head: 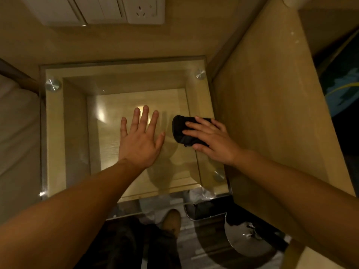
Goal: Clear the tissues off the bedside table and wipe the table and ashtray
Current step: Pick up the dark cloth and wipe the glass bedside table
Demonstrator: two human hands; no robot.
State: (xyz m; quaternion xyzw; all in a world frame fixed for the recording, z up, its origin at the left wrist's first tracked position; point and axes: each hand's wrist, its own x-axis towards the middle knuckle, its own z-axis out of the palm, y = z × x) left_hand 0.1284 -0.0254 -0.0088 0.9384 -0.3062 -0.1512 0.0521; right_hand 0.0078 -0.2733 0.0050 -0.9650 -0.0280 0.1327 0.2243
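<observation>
The bedside table (56,133) has a clear glass top on metal studs over a light wooden box. My left hand (140,137) lies flat on the glass near its middle, fingers straight and spread. My right hand (211,138) presses a black cloth (179,129) onto the glass near the right edge, fingers straight over it. No tissues or ashtray show on the glass. White crumpled tissue (198,195) is seen low down, under the front right corner.
A tall wooden panel (272,103) stands close on the right. A bed's edge (17,133) lies to the left. Wall sockets (143,10) sit above the table. A bin with a grey liner (244,239) stands on the floor at the front right, near my foot (172,222).
</observation>
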